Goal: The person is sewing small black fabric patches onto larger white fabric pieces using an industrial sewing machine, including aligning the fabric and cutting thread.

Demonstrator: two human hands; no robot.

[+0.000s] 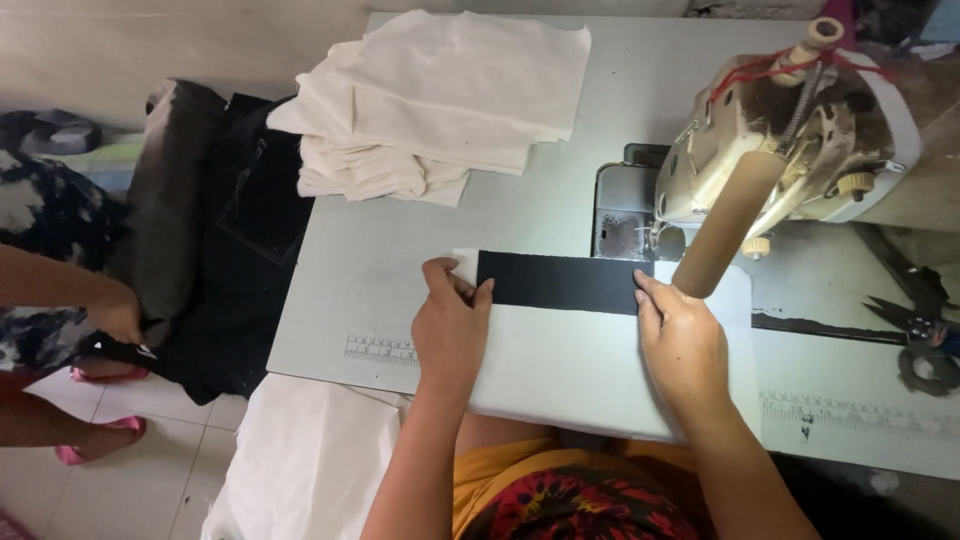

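A white fabric piece (570, 360) lies flat on the sewing table (360, 270) in front of me, with a black fabric strip (560, 283) laid along its far edge. My left hand (450, 325) pinches the left end of the strip and the white corner under it. Flat on the right end of the strip rests my right hand (680, 335), fingertips pressing down beside the needle area. The sewing machine (790, 130) stands just behind and right of that hand.
A stack of folded cream fabric (440, 100) sits at the table's far left. Dark garments (215, 230) hang off the left edge, where another person's hand (118, 318) holds them. Black scissors (915, 315) lie at the right. White cloth (310, 460) drapes below the table.
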